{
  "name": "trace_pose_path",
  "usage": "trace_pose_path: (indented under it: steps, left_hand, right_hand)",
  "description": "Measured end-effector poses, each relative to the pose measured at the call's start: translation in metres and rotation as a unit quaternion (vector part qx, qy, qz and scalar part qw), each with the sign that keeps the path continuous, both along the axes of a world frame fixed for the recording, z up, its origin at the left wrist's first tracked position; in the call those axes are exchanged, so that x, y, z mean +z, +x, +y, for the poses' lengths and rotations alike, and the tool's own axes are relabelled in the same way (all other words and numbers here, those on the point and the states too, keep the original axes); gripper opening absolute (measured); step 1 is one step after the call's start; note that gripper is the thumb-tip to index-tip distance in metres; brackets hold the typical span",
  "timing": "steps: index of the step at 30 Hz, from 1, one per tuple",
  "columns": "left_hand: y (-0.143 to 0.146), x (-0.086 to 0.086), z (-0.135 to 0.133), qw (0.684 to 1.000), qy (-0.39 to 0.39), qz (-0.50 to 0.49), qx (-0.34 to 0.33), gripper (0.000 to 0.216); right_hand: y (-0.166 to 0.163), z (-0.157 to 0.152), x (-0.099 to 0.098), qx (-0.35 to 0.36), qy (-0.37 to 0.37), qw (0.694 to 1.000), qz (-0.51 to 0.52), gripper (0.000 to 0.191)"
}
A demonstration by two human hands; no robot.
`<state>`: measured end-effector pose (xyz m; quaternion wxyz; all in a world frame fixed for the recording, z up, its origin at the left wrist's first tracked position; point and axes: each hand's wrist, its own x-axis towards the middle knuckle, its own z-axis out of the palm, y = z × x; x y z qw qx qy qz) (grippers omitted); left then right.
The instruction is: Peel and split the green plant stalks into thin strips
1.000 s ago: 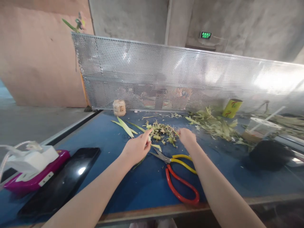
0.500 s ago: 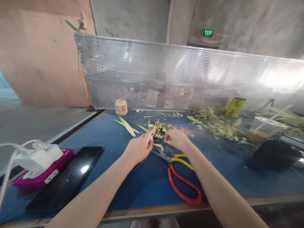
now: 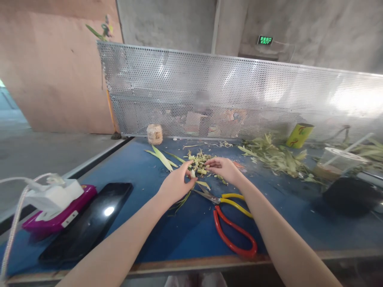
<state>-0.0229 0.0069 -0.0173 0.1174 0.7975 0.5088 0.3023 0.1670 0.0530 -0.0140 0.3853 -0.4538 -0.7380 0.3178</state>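
My left hand (image 3: 177, 182) is closed in a pinch around a small pale plant piece (image 3: 193, 174). My right hand (image 3: 224, 167) reaches over the right side of a heap of green plant scraps (image 3: 198, 159), fingers stretched out and nothing visible in them. Just in front of the hands lie scissors (image 3: 235, 233) with one red and one yellow handle, their blades pointing up and left. Long green leaf strips (image 3: 162, 158) rest left of the heap. Thin green strands (image 3: 182, 203) show below my left hand.
A black phone (image 3: 86, 223) and a purple power strip (image 3: 61, 215) with white plugs are at left. Husk leaves (image 3: 273, 155), a yellow-green tube (image 3: 300, 135) and a plastic cup (image 3: 335, 161) are at right. A perforated metal screen (image 3: 179, 79) runs along the back.
The right hand's fingers have gone from curled to stretched out over the heap. The left hand's fingers have parted slightly, showing the pale piece. The view has shifted a little.
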Motion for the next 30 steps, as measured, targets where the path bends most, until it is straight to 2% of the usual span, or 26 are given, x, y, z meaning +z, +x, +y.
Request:
trace_pose_path:
  steps: [4, 9, 13, 18, 24, 30]
  left_hand:
    - [-0.001, 0.001, 0.000, 1.000, -0.017, -0.017, -0.004, 0.055]
    - [0.000, 0.000, 0.000, 1.000, -0.021, 0.003, -0.004, 0.058]
    - [0.000, -0.002, 0.002, 1.000, -0.018, 0.018, 0.003, 0.060]
    - [-0.001, -0.001, 0.001, 0.998, -0.038, -0.053, -0.013, 0.064]
    - [0.001, 0.004, -0.001, 0.975, -0.063, -0.211, -0.040, 0.071]
    - [0.003, 0.004, -0.001, 0.957, -0.089, -0.271, -0.061, 0.074]
  right_hand:
    - [0.002, 0.001, -0.001, 0.002, -0.013, 1.000, 0.019, 0.014]
    - [0.006, 0.009, -0.008, -0.019, 0.018, 0.999, 0.030, 0.016]
    - [0.006, 0.007, -0.006, -0.045, 0.042, 0.998, 0.027, 0.017]
    - [0.006, 0.000, 0.002, -0.083, 0.033, 0.995, 0.037, 0.013]
    - [-0.002, -0.011, 0.009, 0.005, 0.031, 0.999, 0.043, 0.021]
    - [-0.013, -0.022, 0.014, 0.059, 0.052, 0.996, 0.042, 0.020]
